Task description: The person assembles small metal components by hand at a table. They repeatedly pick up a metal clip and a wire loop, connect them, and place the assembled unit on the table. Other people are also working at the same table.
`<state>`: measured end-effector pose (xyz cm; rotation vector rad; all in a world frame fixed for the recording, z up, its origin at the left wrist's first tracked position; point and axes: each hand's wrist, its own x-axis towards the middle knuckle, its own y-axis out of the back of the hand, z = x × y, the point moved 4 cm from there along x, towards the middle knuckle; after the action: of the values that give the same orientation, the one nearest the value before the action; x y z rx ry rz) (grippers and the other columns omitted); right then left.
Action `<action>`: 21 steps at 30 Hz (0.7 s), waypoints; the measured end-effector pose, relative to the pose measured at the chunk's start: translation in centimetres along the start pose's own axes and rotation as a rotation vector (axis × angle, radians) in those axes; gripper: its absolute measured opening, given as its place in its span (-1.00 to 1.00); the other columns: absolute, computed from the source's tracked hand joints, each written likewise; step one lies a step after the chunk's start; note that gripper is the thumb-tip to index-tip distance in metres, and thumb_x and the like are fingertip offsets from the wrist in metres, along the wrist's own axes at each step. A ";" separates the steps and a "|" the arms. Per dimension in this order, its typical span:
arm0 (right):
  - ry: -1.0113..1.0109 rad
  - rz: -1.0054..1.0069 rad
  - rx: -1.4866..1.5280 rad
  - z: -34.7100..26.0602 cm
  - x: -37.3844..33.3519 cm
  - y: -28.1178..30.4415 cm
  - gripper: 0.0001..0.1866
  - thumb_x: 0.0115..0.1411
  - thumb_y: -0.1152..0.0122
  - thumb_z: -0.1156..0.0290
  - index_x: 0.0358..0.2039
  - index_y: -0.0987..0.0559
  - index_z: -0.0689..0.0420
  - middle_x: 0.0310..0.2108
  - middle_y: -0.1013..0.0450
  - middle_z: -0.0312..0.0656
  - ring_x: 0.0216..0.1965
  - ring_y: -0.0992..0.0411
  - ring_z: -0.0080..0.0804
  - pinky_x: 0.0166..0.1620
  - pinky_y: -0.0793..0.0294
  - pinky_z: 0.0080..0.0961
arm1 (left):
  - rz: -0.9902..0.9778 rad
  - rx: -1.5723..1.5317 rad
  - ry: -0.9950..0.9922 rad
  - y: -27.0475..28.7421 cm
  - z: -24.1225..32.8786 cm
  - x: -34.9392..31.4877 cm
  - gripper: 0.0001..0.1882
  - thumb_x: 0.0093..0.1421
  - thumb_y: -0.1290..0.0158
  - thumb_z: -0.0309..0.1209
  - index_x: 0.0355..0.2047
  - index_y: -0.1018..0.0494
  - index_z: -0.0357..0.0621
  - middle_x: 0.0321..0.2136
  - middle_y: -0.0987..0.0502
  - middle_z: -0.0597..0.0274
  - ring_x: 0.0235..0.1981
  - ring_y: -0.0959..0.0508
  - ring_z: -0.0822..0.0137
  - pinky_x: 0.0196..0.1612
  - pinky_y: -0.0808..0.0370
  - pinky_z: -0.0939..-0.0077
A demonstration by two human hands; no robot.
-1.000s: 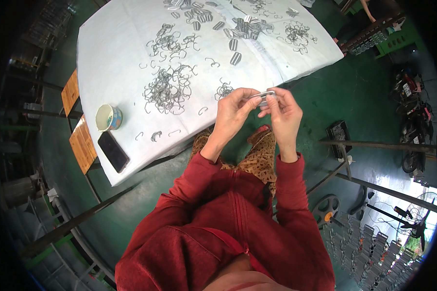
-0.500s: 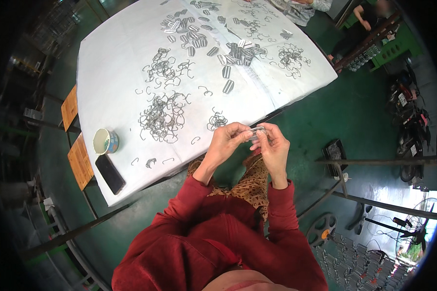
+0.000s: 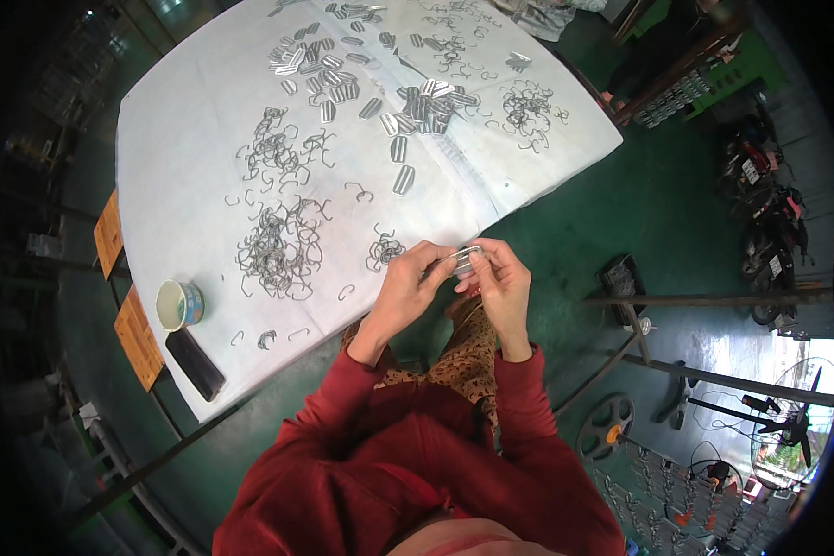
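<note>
Both of my hands meet just off the table's near edge, above my lap. Between the fingertips is a small metal slide buckle [image 3: 464, 260] with parallel bars. My left hand [image 3: 406, 289] pinches its left end between thumb and fingers. The other end is gripped by my right hand [image 3: 504, 285], its thumb lying over the face. Fingers cover part of the buckle, and I cannot tell whether a wire piece is on it. Close to my left hand lies a small pile of bent wire hooks [image 3: 384, 248] on the white-covered table [image 3: 361, 301].
Larger heaps of wire hooks [image 3: 283, 248] and several flat metal buckles [image 3: 428, 107] are spread over the table. At its left corner are a paper cup [image 3: 178, 306] and a black phone [image 3: 195, 365]. A metal rail [image 3: 713, 299] and a fan [image 3: 788, 426] stand to the right.
The view has shifted, so the table and its piles appear farther left. My hands keep hold of the buckle, which is now tilted and shows more of its bars.
</note>
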<state>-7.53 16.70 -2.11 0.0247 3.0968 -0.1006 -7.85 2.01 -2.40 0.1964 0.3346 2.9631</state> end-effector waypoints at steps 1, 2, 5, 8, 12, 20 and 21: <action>-0.007 -0.007 0.023 0.1 0.1 0.0 -0.84 0.21 -0.05 0.56 -0.21 -0.48 0.34 -0.41 -0.51 -0.15 -0.50 -0.47 -0.56 -0.49 -0.51 -0.65 | -0.013 -0.064 0.038 0.1 -0.4 0.0 -0.80 0.17 -0.09 -0.40 -0.30 -0.51 -0.31 -0.46 -0.51 0.28 -0.44 -0.45 0.52 -0.36 -0.38 0.59; -0.001 -0.029 0.013 -0.1 0.1 0.0 -0.85 0.22 -0.05 0.56 -0.22 -0.47 0.34 -0.42 -0.50 -0.15 -0.50 -0.47 -0.56 -0.50 -0.51 -0.65 | -0.026 -0.128 0.077 0.2 -0.9 -0.1 -0.82 0.16 -0.10 -0.41 -0.31 -0.51 -0.30 -0.47 -0.51 0.29 -0.45 -0.45 0.53 -0.37 -0.37 0.61; 0.013 -0.078 0.023 -0.7 -0.6 -0.1 -0.85 0.22 -0.04 0.55 -0.22 -0.46 0.33 -0.44 -0.49 -0.15 -0.49 -0.47 -0.55 -0.50 -0.52 -0.65 | -0.007 -0.152 0.129 0.3 -0.9 -0.5 -0.84 0.12 -0.14 -0.42 -0.36 -0.52 -0.28 -0.50 -0.53 0.24 -0.47 -0.47 0.49 -0.41 -0.39 0.59; 0.007 -0.077 0.093 -0.4 -1.7 0.1 -0.86 0.23 -0.04 0.54 -0.23 -0.44 0.33 -0.43 -0.48 -0.15 -0.48 -0.47 -0.54 -0.49 -0.53 -0.64 | 0.032 -0.068 0.088 -0.2 -0.2 -0.9 -0.85 0.12 -0.12 -0.41 -0.37 -0.52 -0.27 -0.50 -0.51 0.21 -0.49 -0.47 0.44 -0.41 -0.39 0.56; 0.026 -0.019 0.092 -0.1 -3.3 0.9 -0.87 0.23 -0.02 0.55 -0.24 -0.44 0.34 -0.38 -0.47 -0.14 -0.43 -0.46 -0.53 -0.42 -0.57 -0.61 | -0.016 0.066 -0.048 -0.7 2.0 -1.9 -0.84 0.14 -0.07 -0.43 -0.34 -0.51 -0.31 -0.45 -0.50 0.09 -0.48 -0.49 0.24 -0.39 -0.40 0.46; 0.123 -0.021 0.227 -1.4 -6.2 1.4 -0.89 0.23 -0.01 0.58 -0.26 -0.44 0.35 -0.39 -0.44 -0.14 -0.41 -0.47 -0.51 -0.42 -0.59 -0.57 | -0.028 0.166 -0.119 -1.0 5.9 -5.6 -0.82 0.13 -0.08 -0.44 -0.29 -0.52 -0.28 -0.45 -0.51 0.08 -0.45 -0.49 0.22 -0.37 -0.40 0.45; 0.141 -0.028 0.244 -1.9 -6.6 1.1 -0.89 0.23 0.00 0.58 -0.25 -0.43 0.35 -0.39 -0.45 -0.14 -0.43 -0.47 -0.51 -0.43 -0.59 -0.58 | -0.040 0.177 -0.100 -0.8 6.3 -5.9 -0.80 0.14 -0.10 -0.40 -0.28 -0.52 -0.28 -0.46 -0.51 0.11 -0.45 -0.49 0.26 -0.38 -0.39 0.49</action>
<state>-1.03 17.88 0.01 -0.0040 3.2040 -0.4984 -0.99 3.13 2.81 0.3520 0.5811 2.8703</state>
